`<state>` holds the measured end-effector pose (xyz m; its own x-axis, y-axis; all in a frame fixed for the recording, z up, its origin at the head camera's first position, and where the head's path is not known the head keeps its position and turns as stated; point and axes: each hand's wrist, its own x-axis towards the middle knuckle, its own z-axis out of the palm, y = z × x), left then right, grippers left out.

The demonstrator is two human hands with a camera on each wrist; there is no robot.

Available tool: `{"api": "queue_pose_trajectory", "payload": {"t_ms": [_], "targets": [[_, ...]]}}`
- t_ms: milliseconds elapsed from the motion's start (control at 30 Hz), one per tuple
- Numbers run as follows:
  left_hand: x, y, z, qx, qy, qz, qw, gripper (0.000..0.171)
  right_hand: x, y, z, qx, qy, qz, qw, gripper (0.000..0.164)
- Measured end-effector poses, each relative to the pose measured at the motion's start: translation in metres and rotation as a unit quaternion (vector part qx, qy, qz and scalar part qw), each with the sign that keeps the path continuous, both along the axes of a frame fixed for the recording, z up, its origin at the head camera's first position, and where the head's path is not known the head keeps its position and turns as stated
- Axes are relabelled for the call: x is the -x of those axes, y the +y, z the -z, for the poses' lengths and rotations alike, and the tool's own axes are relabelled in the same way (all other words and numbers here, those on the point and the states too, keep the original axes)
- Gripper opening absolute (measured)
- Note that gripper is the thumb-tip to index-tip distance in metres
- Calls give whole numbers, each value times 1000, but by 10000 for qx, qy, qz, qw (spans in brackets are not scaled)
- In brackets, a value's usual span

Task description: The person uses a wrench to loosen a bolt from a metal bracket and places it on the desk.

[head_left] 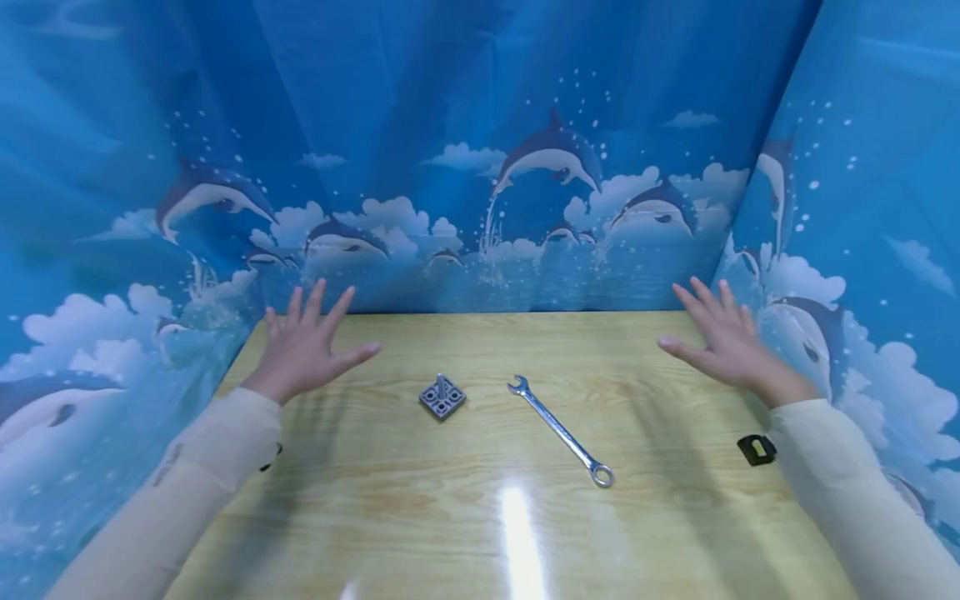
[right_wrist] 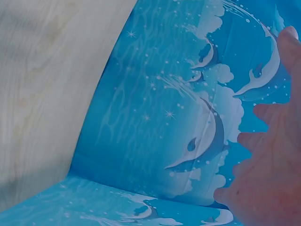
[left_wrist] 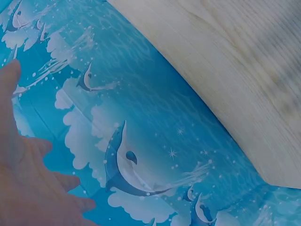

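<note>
A silver combination wrench (head_left: 558, 429) lies slantwise on the wooden table, its ring end toward the near right. Left of it sits a small grey square block (head_left: 442, 397) with round holes and a short peg-like piece on top. My left hand (head_left: 302, 350) is held above the table's left side, fingers straight and spread. Over the right side my right hand (head_left: 723, 337) is spread the same way. Both hands are apart from the wrench and the block and hold nothing. Each wrist view shows part of the left hand (left_wrist: 33, 179) or the right hand (right_wrist: 273, 165) before the curtain.
Blue dolphin-print curtains (head_left: 420, 108) enclose the wooden table (head_left: 420, 525) at the back and both sides. A small black object with a yellow-green part (head_left: 757, 450) lies beside the right sleeve. Bright light reflects off the table's near middle.
</note>
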<state>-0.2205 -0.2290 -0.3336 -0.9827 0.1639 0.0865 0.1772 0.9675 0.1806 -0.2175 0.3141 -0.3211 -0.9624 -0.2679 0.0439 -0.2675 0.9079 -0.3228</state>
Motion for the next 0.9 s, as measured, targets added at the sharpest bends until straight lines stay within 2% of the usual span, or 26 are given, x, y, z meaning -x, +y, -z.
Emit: {"api": "queue_pose_trajectory", "payload": {"t_ms": [167, 333, 467, 733, 833, 900], "targets": [[3, 8, 8, 66, -83, 267, 9996, 96, -2, -5, 11, -25, -97, -143, 9998, 86], [10, 23, 23, -280, -212, 640, 9973, 98, -9, -7, 31, 110, -157, -341, 9992, 86], [14, 36, 39, -547, -327, 782, 9949, 99, -15, -11, 49, 370, -140, -567, 9976, 84], [12, 62, 84, -1209, -483, 855, 9878, 96, -26, -38, 90, 996, -376, -729, 9916, 84], [12, 72, 100, -1485, -586, 729, 9845, 96, -29, -50, 104, 1156, -433, -767, 9894, 84], [12, 78, 108, -1747, -744, 521, 9804, 95, -30, -56, 112, 1256, -463, -779, 9879, 85]]}}
